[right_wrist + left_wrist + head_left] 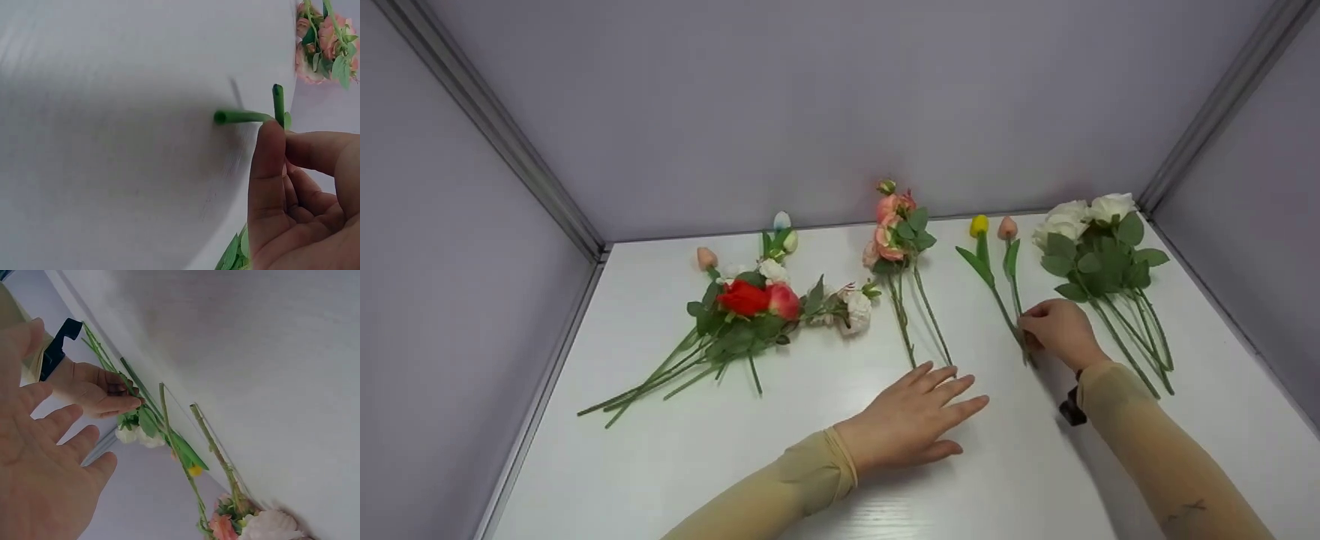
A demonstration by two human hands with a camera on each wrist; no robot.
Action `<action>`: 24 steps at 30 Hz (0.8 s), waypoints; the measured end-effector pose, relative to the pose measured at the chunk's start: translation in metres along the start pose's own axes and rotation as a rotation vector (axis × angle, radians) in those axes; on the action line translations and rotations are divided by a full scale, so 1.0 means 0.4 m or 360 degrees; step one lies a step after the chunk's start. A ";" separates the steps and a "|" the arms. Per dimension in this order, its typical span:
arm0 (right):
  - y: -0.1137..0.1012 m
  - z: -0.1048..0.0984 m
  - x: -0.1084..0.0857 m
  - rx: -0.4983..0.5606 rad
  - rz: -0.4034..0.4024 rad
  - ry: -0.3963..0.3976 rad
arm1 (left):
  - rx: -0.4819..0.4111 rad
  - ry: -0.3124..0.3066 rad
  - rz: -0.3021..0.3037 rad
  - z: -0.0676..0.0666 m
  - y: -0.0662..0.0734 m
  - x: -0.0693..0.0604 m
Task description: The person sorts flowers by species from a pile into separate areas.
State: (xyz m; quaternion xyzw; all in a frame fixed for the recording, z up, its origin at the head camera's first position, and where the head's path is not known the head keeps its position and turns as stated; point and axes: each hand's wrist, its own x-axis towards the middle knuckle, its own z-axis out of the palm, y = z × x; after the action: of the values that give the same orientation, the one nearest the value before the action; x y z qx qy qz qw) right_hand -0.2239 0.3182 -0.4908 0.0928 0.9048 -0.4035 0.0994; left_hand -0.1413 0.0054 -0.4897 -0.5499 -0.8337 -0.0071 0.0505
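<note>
In the head view the right hand (1061, 330) pinches green stems near the lower ends of a yellow tulip (979, 226) and a peach tulip (1007, 228). The right wrist view shows two stem ends (239, 117) by the thumb and fingertips of that hand (304, 197). Spread fingers mark the left hand (911, 420), which holds nothing and lies just below the stem ends of the pink flowers (889, 232). From the left wrist, its palm (45, 467) shows beside the right hand (104, 391).
White roses (1065, 223) with several stems lie at the right of the white table (660, 480). At the left is a mixed pile with a red flower (744, 298), a pink one and white ones. Grey panels (810, 112) stand around the table.
</note>
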 end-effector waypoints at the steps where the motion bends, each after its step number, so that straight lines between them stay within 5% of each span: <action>1: -0.001 0.000 0.000 -0.0020 0.0002 0.0000 | -0.0008 -0.0011 -0.0007 0.003 -0.002 -0.002; 18: 0.008 0.002 0.005 -0.0022 0.0036 -0.0018 | -0.0155 -0.0052 -0.0047 0.009 -0.010 -0.015; 24: 0.001 0.001 -0.001 -0.0038 -0.0015 0.0068 | -0.0186 -0.0012 -0.0083 0.006 -0.029 -0.031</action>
State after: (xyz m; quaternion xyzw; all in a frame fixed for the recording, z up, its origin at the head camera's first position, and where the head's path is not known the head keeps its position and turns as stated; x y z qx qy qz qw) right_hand -0.2235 0.3180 -0.4911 0.0960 0.9119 -0.3910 0.0794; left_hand -0.1472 -0.0101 -0.4928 -0.5301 -0.8460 -0.0549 0.0150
